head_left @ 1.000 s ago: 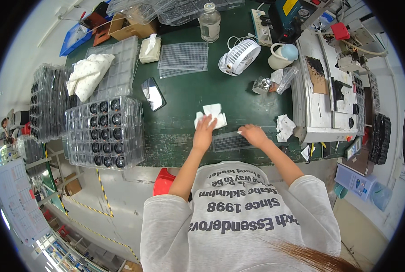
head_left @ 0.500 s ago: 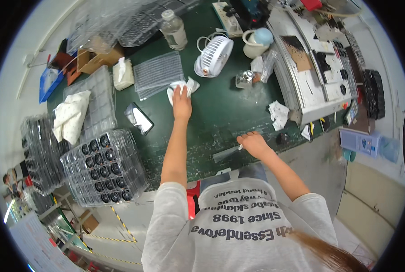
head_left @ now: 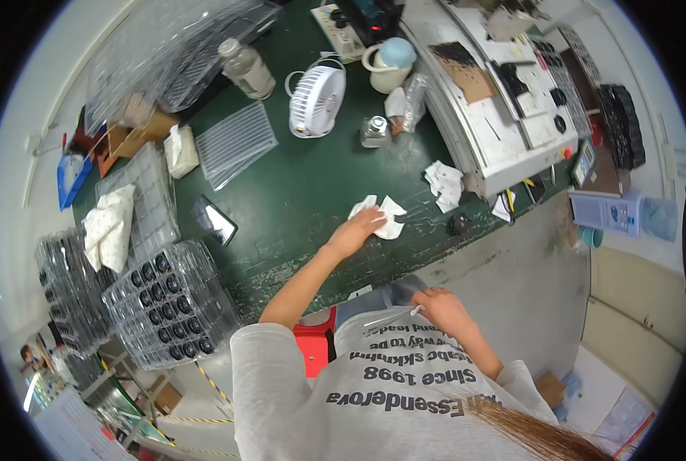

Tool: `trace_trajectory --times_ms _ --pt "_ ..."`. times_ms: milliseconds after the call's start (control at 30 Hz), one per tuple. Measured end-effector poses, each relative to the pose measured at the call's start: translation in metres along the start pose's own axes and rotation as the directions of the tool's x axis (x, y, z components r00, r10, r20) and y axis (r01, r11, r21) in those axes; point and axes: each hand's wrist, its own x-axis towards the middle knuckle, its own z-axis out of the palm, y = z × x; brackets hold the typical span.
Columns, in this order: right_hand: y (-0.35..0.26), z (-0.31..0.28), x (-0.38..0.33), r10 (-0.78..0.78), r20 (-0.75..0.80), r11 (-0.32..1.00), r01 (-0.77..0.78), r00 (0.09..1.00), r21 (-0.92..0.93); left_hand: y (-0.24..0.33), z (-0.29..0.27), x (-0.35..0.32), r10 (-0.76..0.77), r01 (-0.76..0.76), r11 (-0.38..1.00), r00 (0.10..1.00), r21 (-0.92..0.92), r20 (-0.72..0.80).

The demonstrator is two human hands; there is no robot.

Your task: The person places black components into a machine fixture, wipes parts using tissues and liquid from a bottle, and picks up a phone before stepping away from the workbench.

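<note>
White tissue (head_left: pixel 391 223) lies crumpled on the green worktop (head_left: pixel 312 188) in the head view, under the left hand (head_left: pixel 357 232), whose grip on it I cannot tell. Before the grey shirt (head_left: pixel 397 419), the right hand (head_left: pixel 444 310) pinches a small white piece (head_left: pixel 417 310) between its fingers

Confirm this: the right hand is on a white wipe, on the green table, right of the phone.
Wrong hand: the head view shows the left hand on the white wipe; the wipe is indeed on the green table, right of the phone.
</note>
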Motion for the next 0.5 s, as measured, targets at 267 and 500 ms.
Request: trace_trajectory --times_ms 267,500 --pt "0.012 0.01 -0.047 0.19 -0.087 0.979 -0.182 0.978 0.096 -0.059 -0.071 0.062 -0.366 0.37 0.921 0.71 -0.123 -0.601" --pt "-0.002 0.038 -0.079 0.294 -0.038 0.909 -0.267 0.955 0.319 -0.063 -0.002 0.064 -0.347 0.414 0.907 0.839 0.078 -0.418"
